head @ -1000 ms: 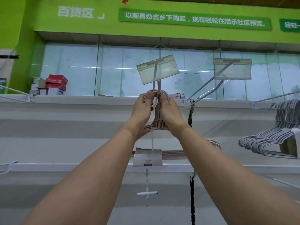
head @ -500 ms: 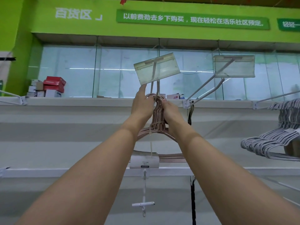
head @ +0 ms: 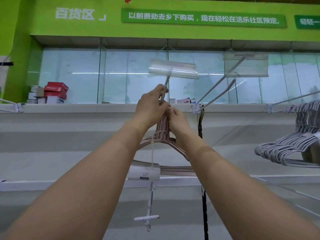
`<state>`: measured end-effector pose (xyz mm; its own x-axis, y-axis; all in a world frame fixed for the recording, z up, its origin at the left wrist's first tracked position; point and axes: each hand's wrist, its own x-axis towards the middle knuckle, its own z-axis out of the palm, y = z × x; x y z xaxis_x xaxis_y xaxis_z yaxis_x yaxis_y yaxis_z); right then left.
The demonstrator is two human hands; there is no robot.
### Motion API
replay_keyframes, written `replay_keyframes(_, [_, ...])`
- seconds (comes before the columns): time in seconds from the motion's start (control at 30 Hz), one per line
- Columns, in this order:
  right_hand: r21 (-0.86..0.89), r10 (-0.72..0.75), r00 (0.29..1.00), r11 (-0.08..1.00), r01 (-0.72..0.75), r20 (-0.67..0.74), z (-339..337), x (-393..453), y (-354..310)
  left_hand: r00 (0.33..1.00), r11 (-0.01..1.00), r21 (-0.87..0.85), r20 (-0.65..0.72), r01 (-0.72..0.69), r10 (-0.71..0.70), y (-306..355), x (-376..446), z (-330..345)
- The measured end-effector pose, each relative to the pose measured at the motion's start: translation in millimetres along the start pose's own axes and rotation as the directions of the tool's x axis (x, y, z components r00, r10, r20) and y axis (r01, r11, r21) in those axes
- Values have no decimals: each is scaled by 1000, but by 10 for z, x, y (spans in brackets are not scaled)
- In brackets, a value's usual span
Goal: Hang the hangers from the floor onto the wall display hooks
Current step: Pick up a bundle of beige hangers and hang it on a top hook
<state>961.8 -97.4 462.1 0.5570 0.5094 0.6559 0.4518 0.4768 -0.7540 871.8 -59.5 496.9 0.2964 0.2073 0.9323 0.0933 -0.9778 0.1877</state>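
Both hands point(head: 150, 108) grip pink hangers point(head: 162, 130) at hook point(head: 163, 90).

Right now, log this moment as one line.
step: hanging | left hand: grips hook arm | right hand: holds pink hangers | price flap: tilted up, blurred

You get bright, even indoor light with soft shadows only; strip lights reflect as pale streaks in the glass panels point(head: 131, 75). The swinging price tag holder point(head: 173, 68) smears with motion blur, and wide-angle distortion stretches both forearms toward the lower corners
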Motion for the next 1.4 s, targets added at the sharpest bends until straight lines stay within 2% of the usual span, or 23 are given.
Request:
replay_keyframes(0.1, [-21,-67,995,998,66,-72,44,7,50,1000,1000,-17,1,-1,1,-31,9,4])
replay_keyframes(0.2, [-57,-99,993,994,95,-60,53,9,82,1000,998,-56,-11,-3,2,-60,-10,29])
replay_keyframes(0.37, [-146,-76,995,987,67,-59,95,-72,117,991,968,-238,121,86,-58,-168,-137,89])
replay_keyframes(0.47, [-305,-95,991,950,63,-93,99,-242,73,983,907,-384,126,171,-132,-221,-189,123])
replay_keyframes(0.57, [-566,-138,987,822,64,-89,109,-372,122,967,870,-423,105,253,-230,-372,-219,154])
replay_keyframes(0.7, [-657,-111,992,753,40,-66,112,-289,177,943,850,-408,134,332,-303,-506,-222,227])
replay_keyframes(0.77, [-703,-89,995,710,35,-40,70,-259,210,935,879,-318,109,355,-338,-491,-231,254])
replay_keyframes(0.83, [-751,-121,993,656,78,-2,32,-293,278,916,911,-108,83,399,-392,-454,-339,267])
replay_keyframes(0.9, [-814,-197,980,565,130,19,0,-371,340,887,889,120,92,442,-453,-455,-514,268])
replay_keyframes(1.0, [-887,-280,960,440,139,11,-70,-466,408,889,861,359,145,361,-434,-517,-762,272])
replay_keyframes(1.17, [-910,-191,981,412,51,-31,-269,-620,524,916,873,407,172,270,-363,-654,-1023,207])
replay_keyframes(1.4, [-947,-140,989,322,7,-41,-598,-968,674,920,830,455,53,323,-387,-684,-1482,9])
